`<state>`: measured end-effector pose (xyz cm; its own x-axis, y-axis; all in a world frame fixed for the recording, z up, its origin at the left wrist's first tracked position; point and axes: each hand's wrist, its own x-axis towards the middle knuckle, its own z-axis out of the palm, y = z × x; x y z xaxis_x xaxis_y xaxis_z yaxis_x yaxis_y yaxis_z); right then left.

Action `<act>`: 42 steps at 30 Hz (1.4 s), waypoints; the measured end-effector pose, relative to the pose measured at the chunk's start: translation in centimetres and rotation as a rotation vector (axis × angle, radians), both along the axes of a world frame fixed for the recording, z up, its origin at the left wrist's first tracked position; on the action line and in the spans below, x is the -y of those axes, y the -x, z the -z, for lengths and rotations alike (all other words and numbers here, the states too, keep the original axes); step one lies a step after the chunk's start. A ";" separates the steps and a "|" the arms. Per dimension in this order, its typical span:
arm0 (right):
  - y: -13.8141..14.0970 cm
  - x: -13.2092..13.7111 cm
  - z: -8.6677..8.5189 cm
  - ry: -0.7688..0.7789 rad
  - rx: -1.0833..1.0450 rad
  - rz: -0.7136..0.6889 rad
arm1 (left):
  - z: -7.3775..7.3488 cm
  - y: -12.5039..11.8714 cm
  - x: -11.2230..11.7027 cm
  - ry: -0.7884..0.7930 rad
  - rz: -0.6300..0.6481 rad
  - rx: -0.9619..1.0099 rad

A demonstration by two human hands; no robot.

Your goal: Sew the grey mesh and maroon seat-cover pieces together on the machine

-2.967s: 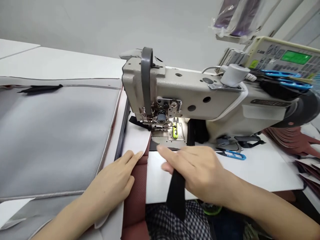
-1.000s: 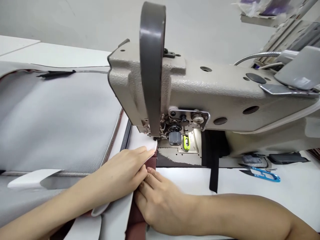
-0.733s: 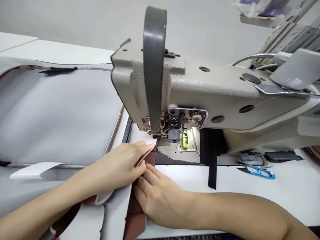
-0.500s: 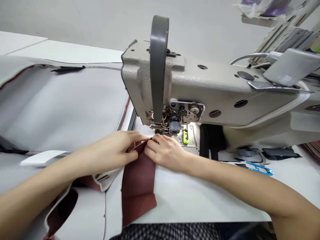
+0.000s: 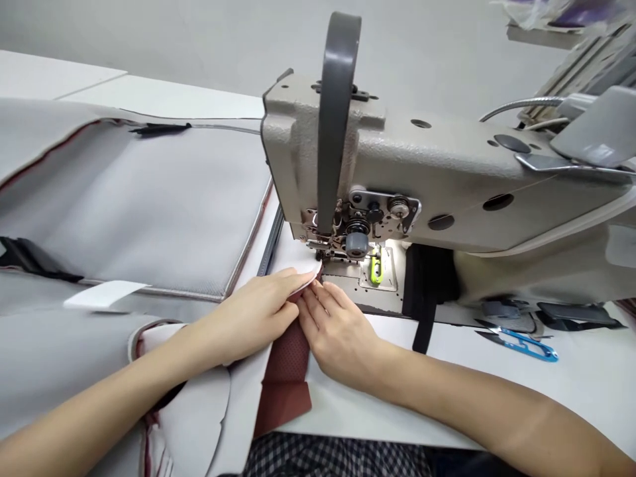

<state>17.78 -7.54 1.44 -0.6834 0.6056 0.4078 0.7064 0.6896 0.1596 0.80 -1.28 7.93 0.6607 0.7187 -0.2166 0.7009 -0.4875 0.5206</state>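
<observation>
A maroon perforated fabric strip [image 5: 288, 358] with a pale backing runs from the table's front edge up to the needle area of the sewing machine [image 5: 318, 255]. My left hand [image 5: 263, 311] is closed on its left edge, thumb and fingers pinching the lifted, pale-backed part just short of the presser foot. Beside it, my right hand [image 5: 342, 331] lies over the strip's right side, fingers stretched out and nearly straight, tips close to the left fingertips. Its thumb is hidden. The strip's lower end shows a folded maroon flap [image 5: 283, 404].
Large grey padded panels [image 5: 183, 205] with maroon edging spread across the left side. A lime-green clip-like piece [image 5: 376, 266] sits by the needle plate. Blue thread snips [image 5: 527, 344] lie at right, near black straps [image 5: 427, 298]. A white tag [image 5: 102, 295] lies at left.
The view has shifted, so the machine appears further right. My right fingers have straightened from a curled grip. The strip's edge by the needle is now turned up, showing pale backing.
</observation>
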 end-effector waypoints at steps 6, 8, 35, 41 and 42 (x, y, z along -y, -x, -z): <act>0.3 0.0 0.0 -0.041 0.003 0.009 | 0.2 0.1 -0.7 0.028 0.033 0.034; 0.4 -0.1 0.1 -0.020 0.018 0.008 | 0.3 -0.2 -1.1 0.037 0.034 0.030; 0.7 2.0 -0.3 0.134 -0.034 -0.043 | 0.2 -1.4 -1.9 -0.194 0.140 -0.315; 0.0 0.3 0.1 0.184 -0.043 0.026 | -1.3 -2.8 -3.3 -0.269 0.201 -0.428; -0.1 0.2 0.0 0.184 -0.047 0.025 | -1.6 -2.6 -3.0 -0.266 0.213 -0.431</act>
